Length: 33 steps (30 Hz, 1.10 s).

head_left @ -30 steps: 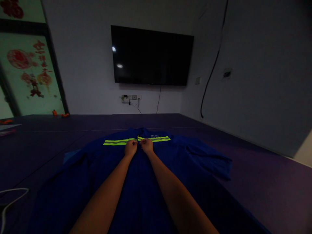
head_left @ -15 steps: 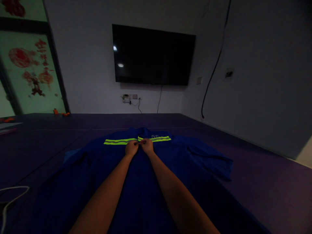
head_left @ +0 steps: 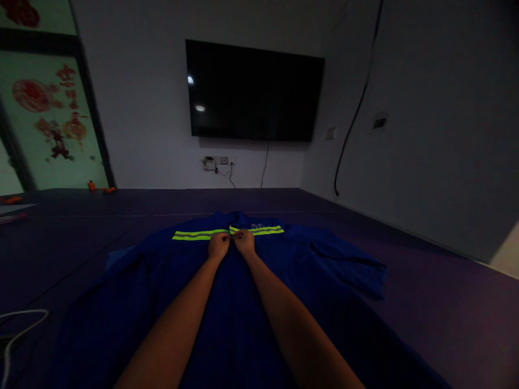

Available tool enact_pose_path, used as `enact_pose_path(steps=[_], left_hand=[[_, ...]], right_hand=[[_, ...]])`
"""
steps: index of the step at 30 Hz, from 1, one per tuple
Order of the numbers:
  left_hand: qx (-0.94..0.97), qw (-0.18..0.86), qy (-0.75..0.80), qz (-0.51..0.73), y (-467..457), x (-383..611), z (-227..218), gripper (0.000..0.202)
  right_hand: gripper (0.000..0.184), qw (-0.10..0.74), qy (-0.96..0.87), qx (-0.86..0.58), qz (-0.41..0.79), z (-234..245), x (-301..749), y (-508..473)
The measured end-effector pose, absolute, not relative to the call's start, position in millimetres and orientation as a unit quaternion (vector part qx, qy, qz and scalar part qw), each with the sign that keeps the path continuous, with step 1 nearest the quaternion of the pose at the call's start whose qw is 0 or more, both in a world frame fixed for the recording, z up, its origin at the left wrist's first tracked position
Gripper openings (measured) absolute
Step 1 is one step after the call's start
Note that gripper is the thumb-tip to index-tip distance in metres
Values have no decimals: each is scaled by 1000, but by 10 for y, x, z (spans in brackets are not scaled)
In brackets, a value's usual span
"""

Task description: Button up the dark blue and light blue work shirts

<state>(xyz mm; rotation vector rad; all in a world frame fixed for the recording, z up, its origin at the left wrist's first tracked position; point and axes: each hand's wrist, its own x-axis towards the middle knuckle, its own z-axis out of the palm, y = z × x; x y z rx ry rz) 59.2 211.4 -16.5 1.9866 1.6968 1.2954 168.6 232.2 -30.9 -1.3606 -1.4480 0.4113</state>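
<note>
Blue garment point(head_left: 292, 265) spread over the purple floor point(head_left: 421, 281); best keep its cloth flat and the yellow-green stripe point(head_left: 194, 236) level across the middle; left hand point(head_left: 219, 246) and right hand point(head_left: 245, 244) side by side, each grip pinched nearly closed on mid-chest cloth; any fastener too dark to tell.

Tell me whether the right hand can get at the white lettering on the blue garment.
Probably yes: the white lettering lies just beyond the right hand, above a yellow-green stripe on the blue garment, and nothing visible covers it. A small move forward would likely do.
</note>
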Motion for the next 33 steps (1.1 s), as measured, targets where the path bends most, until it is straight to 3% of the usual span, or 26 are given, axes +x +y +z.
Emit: enact_pose_path(steps=[33], left_hand=[[747, 4, 560, 357, 1962, 654, -94, 20]], right_hand=[[27, 514, -612, -578, 167, -305, 1710, 2300]])
